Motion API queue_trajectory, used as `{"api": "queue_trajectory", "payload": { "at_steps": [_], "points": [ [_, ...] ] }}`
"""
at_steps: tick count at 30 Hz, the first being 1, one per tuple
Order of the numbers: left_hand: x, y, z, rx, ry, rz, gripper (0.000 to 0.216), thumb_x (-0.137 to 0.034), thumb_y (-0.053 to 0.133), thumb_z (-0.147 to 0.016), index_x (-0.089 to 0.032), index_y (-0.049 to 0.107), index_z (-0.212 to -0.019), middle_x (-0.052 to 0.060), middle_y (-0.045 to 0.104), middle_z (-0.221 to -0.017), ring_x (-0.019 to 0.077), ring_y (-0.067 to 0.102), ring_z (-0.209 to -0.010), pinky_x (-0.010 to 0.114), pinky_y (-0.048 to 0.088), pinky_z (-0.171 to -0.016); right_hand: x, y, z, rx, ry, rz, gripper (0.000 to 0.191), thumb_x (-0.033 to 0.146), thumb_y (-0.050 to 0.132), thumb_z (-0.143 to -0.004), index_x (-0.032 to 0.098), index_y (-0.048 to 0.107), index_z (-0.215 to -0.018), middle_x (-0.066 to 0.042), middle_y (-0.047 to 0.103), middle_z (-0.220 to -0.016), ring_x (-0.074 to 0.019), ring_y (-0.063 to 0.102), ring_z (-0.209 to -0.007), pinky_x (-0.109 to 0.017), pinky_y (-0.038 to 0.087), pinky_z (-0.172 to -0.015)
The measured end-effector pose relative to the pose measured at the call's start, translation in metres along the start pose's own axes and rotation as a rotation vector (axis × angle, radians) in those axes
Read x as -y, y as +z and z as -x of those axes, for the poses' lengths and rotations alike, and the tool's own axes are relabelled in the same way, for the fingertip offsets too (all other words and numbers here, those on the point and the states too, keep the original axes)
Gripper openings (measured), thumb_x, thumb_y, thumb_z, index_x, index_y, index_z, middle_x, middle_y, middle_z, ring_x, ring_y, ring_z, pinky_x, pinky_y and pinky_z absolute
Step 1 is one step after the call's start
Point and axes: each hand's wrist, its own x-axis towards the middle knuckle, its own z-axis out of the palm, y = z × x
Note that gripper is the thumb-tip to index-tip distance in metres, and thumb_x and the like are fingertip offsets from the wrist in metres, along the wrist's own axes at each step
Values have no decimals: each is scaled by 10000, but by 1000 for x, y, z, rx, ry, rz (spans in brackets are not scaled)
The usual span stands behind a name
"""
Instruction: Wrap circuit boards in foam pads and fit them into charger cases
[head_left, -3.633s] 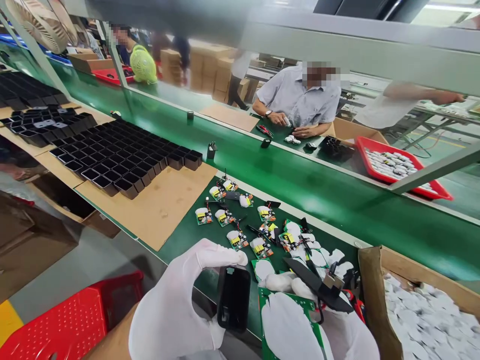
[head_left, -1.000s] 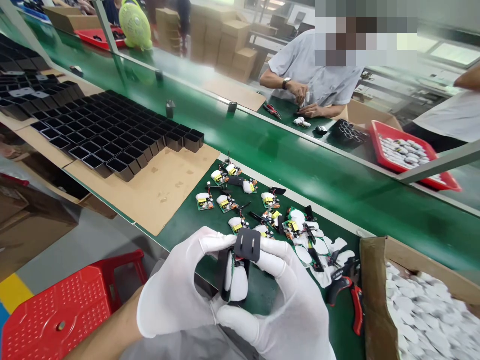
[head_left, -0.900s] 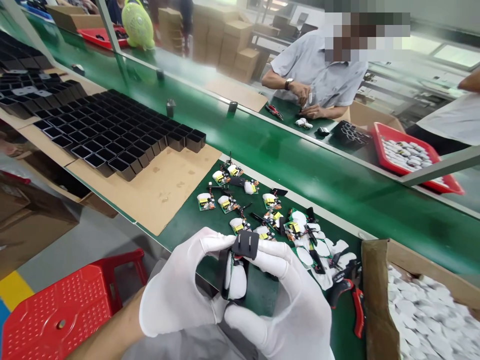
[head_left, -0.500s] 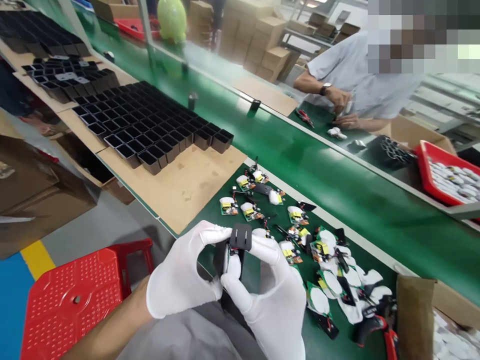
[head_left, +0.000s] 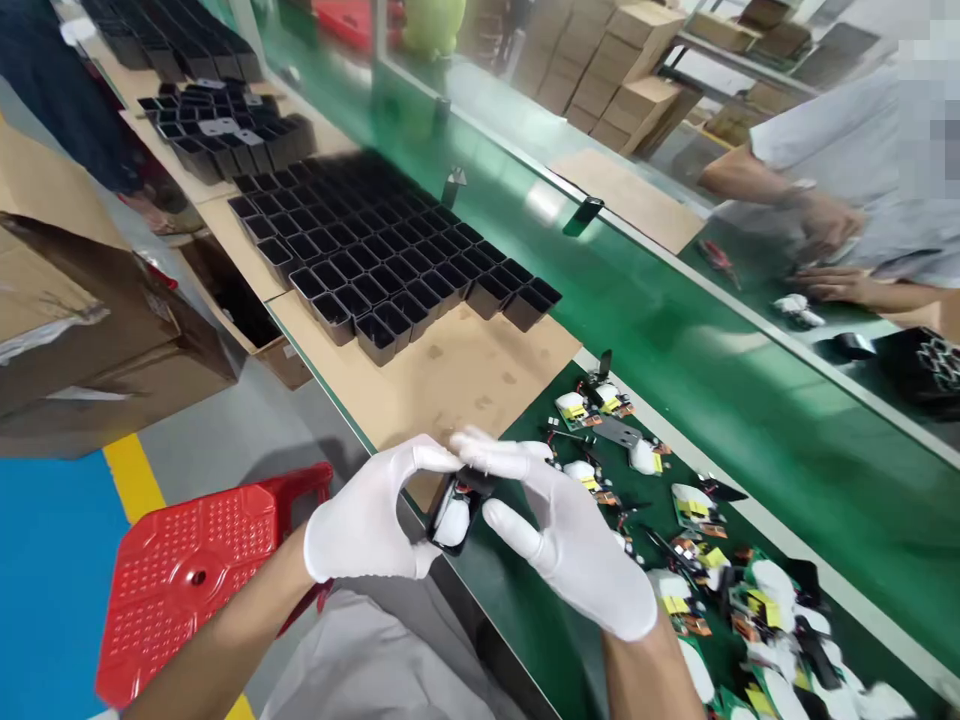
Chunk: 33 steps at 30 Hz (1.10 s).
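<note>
My left hand (head_left: 367, 520), in a white glove, grips a small black plastic case (head_left: 437, 510) between thumb and fingers. The case is tilted with its open end facing me, and a white padded part (head_left: 452, 525) shows inside. At its upper end sits a dark cap (head_left: 478, 480), partly under my right fingers. My right hand (head_left: 574, 540), also gloved, has its fingers stretched over the cap, with the thumb apart from the case. Whether the right fingertips press on the cap I cannot tell.
Rows of open black cases (head_left: 375, 260) stand on cardboard (head_left: 450, 380) ahead. Circuit boards with white pads (head_left: 694, 505) lie to the right. A green conveyor (head_left: 645, 300) runs behind; a co-worker's hands (head_left: 832, 250) are across it. A red stool (head_left: 195, 560) stands lower left.
The view has shifted right. The two-pronged cap, upright before, has tipped back over the case's end. My right thumb has come off the case and the right fingers have spread.
</note>
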Motion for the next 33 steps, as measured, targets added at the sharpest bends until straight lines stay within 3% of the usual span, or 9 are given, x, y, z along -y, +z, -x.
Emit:
{"api": "queue_trajectory", "payload": {
  "at_steps": [2, 4, 9, 11, 15, 19, 26, 29, 33],
  "points": [
    [3, -9, -5, 35, -32, -13, 673, -47, 740, -659, -249, 604, -1287, 25, 754, -1056, 224, 759, -904, 392, 630, -872, 1, -2, -14, 18, 50, -37, 205, 421, 750, -1034, 292, 823, -1176, -74, 844, -1221, -273, 807, -1143, -472, 664, -1040],
    [6, -13, -9, 48, -73, -28, 634, -64, 739, -695, -251, 597, -1283, -12, 752, -943, 206, 753, -824, 381, 631, -838, 0, 3, -20, -83, 96, -5, 130, 359, 774, -1007, 286, 829, -1100, -45, 848, -1097, -239, 819, -999, -421, 676, -959],
    [15, -4, -16, -155, -154, -110, 561, -111, 763, -702, -245, 607, -1224, 4, 787, -1011, 226, 799, -901, 389, 650, -873, -7, 41, -6, -556, -2, 341, 160, 306, 746, -1021, 269, 789, -1171, -70, 831, -1135, -260, 801, -1083, -471, 659, -1018],
    [18, 5, -17, -261, -204, -139, 548, -132, 781, -718, -238, 617, -1230, 9, 780, -1032, 224, 801, -930, 385, 648, -889, -9, 60, 4, -648, -41, 468, 188, 309, 758, -1020, 254, 785, -1197, -82, 833, -1112, -263, 809, -1046, -460, 680, -973],
    [24, 29, -14, -463, -328, -245, 525, -201, 829, -769, -247, 641, -1257, 8, 750, -1043, 225, 798, -941, 375, 645, -882, -16, 92, 10, -704, 12, 625, 316, 317, 764, -1017, 194, 778, -1308, -145, 828, -1223, -296, 833, -1066, -437, 713, -886],
    [31, 47, -13, -558, -309, -452, 372, -212, 776, -832, -248, 638, -1175, 13, 751, -956, 241, 796, -866, 365, 636, -793, -26, 101, 3, -770, -4, 620, 216, 254, 767, -1015, 191, 813, -1216, -133, 843, -1180, -279, 847, -1030, -409, 717, -888],
    [40, 53, -9, -540, -211, -627, 245, -173, 677, -871, -237, 672, -1108, 30, 772, -898, 238, 791, -809, 350, 624, -734, -34, 98, -2, -727, 72, 367, 339, 215, 751, -980, 183, 784, -1315, -125, 841, -1209, -275, 838, -1083, -391, 714, -941],
    [44, 55, -7, -550, -188, -625, 194, -171, 675, -870, -240, 688, -1051, 19, 767, -875, 215, 783, -783, 329, 621, -726, -37, 102, -3, -718, 61, 246, 284, 176, 762, -956, 227, 825, -1228, -91, 853, -1160, -248, 840, -1046, -350, 706, -932],
    [48, 56, -7, -589, -102, -638, 249, -170, 662, -875, -237, 689, -1113, 19, 761, -883, 209, 781, -777, 333, 634, -733, -38, 102, -4, -731, 83, 145, 309, 184, 769, -929, 258, 841, -1220, -79, 855, -1188, -246, 831, -1090, -344, 688, -976]
  ]
}}
